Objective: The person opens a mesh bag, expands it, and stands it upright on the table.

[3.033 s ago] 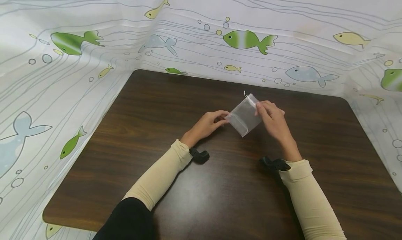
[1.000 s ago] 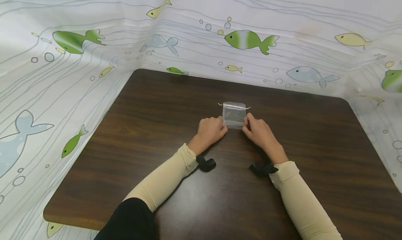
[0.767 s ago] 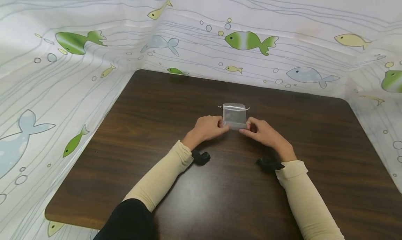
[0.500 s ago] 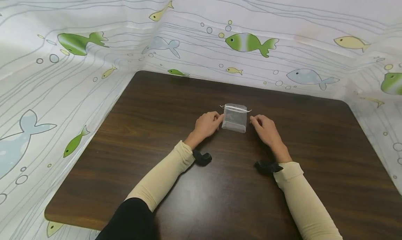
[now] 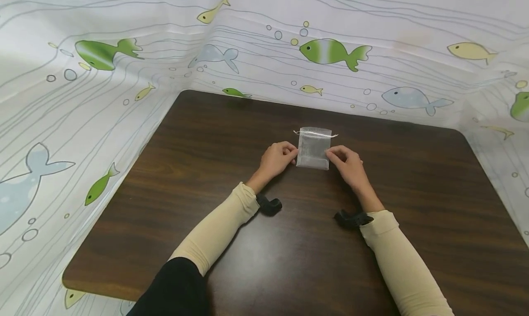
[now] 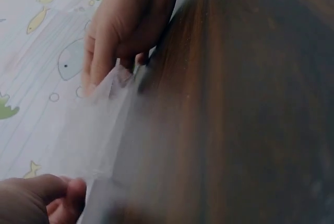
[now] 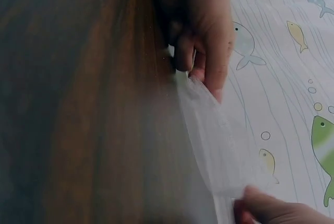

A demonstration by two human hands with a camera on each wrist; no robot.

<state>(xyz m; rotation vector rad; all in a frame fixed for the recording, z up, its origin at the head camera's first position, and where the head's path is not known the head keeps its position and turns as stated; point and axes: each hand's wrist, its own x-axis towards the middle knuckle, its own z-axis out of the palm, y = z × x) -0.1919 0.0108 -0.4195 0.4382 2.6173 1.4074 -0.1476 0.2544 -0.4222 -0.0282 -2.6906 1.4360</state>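
A small sheer white drawstring pouch lies flat between my two hands in the head view, its white cord toward the far side of the table. My left hand pinches the pouch's left edge between thumb and fingertips. On the opposite edge, my right hand pinches the fabric the same way. In the left wrist view the pouch stretches from my left hand at lower left up to my right hand. The right wrist view shows the pouch between both hands, close over the tabletop.
A dark brown wooden table spreads beneath my arms. White sheeting printed with fish rises along its back and sides. Black wrist mounts protrude inward from my cream sleeves.
The pouch was held up tilted at first, then laid upright with its cord at the top. Half a second ago my right hand was off its edge; now it pinches that edge again.
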